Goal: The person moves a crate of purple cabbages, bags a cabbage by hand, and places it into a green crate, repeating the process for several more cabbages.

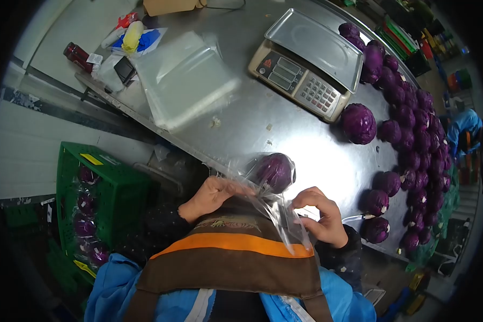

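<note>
A red cabbage point(275, 173) sits inside a clear plastic bag point(278, 210) at the near edge of the metal table, close to my apron. My left hand point(215, 194) pinches one side of the bag's open end, left of the cabbage. On the other side, my right hand point(323, 216) has thumb and fingers closed on the bag's edge, just below and right of the cabbage. The loose film hangs toward me over the apron's orange stripe. Part of the left fingertips is covered by the film.
A weighing scale point(311, 64) stands at the back, with a single red cabbage point(359, 124) beside it. Many red cabbages point(407, 115) line the right side, near a knife point(354, 218). Flat plastic bags point(185, 80) lie left. A green crate point(112, 182) holds bagged cabbages below.
</note>
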Demonstrator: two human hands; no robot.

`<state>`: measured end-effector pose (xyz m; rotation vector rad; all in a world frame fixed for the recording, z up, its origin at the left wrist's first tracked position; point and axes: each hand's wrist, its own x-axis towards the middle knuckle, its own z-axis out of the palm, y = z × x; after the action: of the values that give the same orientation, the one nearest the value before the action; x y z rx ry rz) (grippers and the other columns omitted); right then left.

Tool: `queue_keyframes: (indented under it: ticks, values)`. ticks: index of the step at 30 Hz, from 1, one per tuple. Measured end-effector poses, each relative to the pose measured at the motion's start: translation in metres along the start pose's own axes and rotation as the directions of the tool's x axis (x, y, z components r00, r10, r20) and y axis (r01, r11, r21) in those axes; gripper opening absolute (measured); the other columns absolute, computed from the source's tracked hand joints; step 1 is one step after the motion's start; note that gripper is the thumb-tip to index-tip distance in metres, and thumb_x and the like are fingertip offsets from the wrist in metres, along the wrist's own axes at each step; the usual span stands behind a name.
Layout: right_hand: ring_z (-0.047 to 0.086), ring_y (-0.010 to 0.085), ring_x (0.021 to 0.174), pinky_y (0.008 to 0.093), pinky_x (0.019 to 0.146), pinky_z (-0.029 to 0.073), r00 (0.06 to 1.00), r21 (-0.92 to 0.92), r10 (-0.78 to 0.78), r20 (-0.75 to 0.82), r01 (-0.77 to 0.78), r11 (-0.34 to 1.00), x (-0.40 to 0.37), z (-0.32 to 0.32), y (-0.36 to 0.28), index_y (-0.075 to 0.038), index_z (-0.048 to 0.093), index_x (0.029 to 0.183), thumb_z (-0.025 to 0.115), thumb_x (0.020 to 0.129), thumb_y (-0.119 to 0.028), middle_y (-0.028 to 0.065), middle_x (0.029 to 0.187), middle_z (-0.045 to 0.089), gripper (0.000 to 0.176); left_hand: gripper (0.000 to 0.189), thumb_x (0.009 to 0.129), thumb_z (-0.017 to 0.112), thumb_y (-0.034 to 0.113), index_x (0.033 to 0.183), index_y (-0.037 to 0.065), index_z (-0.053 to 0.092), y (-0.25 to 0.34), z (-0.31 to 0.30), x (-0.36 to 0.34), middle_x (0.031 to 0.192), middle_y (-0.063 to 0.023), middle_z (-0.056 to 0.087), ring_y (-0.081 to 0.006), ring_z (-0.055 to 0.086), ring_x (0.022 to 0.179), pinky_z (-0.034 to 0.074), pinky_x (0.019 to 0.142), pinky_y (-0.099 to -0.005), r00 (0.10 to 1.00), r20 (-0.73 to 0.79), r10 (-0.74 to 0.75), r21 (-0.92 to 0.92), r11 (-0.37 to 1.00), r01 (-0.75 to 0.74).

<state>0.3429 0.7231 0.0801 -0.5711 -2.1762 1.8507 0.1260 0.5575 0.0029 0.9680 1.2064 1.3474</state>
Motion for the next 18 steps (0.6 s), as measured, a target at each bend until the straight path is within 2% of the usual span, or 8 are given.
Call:
queue_keyframes:
  ticks: [4,6,8,10,11,12,15,18]
  values:
    - [0.053,0.0200,0.089,0.0318,0.078,0.043,0.977,-0.306,-0.188,0.097,0.209,0.929,-0.006,0.008,0.002,-0.004,0.061,0.081,0.062,0.066,0.004,0.0072,0.090,0.056,0.017,0.042,0.094,0.045,0.034,0.095,-0.003,0.066,-0.011,-0.002,-0.002,0.098,-0.0110,0.067,-0.0204,0.061,0.099,0.045,0.090,-0.0320,0.999,0.025,0.043,-0.022,0.999,-0.043]
    - [0.050,0.0222,0.095,0.0368,0.088,0.038,0.993,0.115,-0.046,-0.106,0.058,0.992,-0.013,0.019,0.007,-0.004,0.052,0.080,0.058,0.079,-0.009,0.0112,0.093,0.054,0.008,0.043,0.094,0.046,0.035,0.095,-0.003,0.066,-0.015,-0.005,-0.003,0.098,-0.0125,0.067,-0.0204,0.061,0.099,0.046,0.089,-0.0318,0.998,-0.027,0.048,-0.084,0.995,-0.050]
    - [0.052,0.0232,0.094,0.0413,0.096,0.036,0.931,0.411,0.026,-0.363,0.135,0.902,-0.017,0.028,0.031,-0.005,0.043,0.084,0.049,0.091,-0.016,0.0108,0.089,0.052,0.014,0.048,0.095,0.043,0.038,0.095,-0.003,0.067,-0.018,-0.007,-0.003,0.091,-0.0128,0.068,-0.0190,0.063,0.092,0.047,0.086,-0.0297,0.995,-0.076,0.059,-0.091,0.994,-0.066]
    - [0.053,0.0202,0.081,0.0412,0.090,0.042,0.837,0.461,0.085,-0.540,0.210,0.862,-0.012,0.024,0.051,-0.006,0.042,0.087,0.043,0.095,-0.014,0.0080,0.082,0.051,0.011,0.054,0.096,0.038,0.041,0.089,-0.004,0.067,-0.007,-0.006,0.001,0.081,-0.0115,0.068,-0.0172,0.065,0.082,0.049,0.080,-0.0286,0.978,-0.198,-0.072,0.019,0.997,0.077]
    - [0.051,0.0159,0.067,0.0356,0.076,0.048,0.782,0.500,0.145,-0.606,0.233,0.834,-0.007,0.026,0.060,-0.007,0.043,0.087,0.041,0.096,-0.014,0.0045,0.074,0.048,0.012,0.059,0.097,0.036,0.043,0.076,-0.004,0.066,-0.016,0.004,0.008,0.061,-0.0087,0.063,-0.0155,0.064,0.061,0.051,0.062,-0.0271,0.948,-0.309,-0.076,-0.037,0.997,0.068]
    - [0.048,0.0119,0.058,0.0292,0.057,0.048,0.666,0.466,0.230,-0.710,0.200,0.862,-0.001,0.034,0.066,-0.008,0.044,0.087,0.044,0.096,-0.018,0.0025,0.069,0.047,0.013,0.059,0.097,0.036,0.043,0.076,-0.004,0.066,-0.021,0.008,0.014,0.061,-0.0087,0.063,-0.0155,0.064,0.061,0.051,0.062,-0.0271,0.948,-0.308,-0.074,-0.039,0.997,0.065]
    - [0.042,0.0082,0.045,0.0226,0.037,0.036,0.487,0.513,0.423,-0.764,0.061,0.856,0.006,0.038,0.098,-0.007,0.044,0.087,0.044,0.094,-0.017,0.0019,0.064,0.046,0.013,0.064,0.092,0.044,0.049,0.063,-0.005,0.060,-0.032,0.013,0.043,0.042,-0.0064,0.047,-0.0172,0.051,0.034,0.041,0.034,-0.0311,0.774,-0.558,-0.300,-0.100,0.950,0.296]
    - [0.044,0.0113,0.043,0.0249,0.034,0.036,0.523,0.427,0.452,-0.722,-0.176,0.887,0.005,0.030,0.118,-0.002,0.041,0.089,0.042,0.092,-0.014,0.0047,0.062,0.046,0.013,0.064,0.090,0.045,0.051,0.063,-0.005,0.060,-0.041,0.006,0.069,0.044,-0.0098,0.048,-0.0212,0.053,0.035,0.043,0.036,-0.0325,0.713,-0.549,-0.436,-0.067,0.873,0.483]
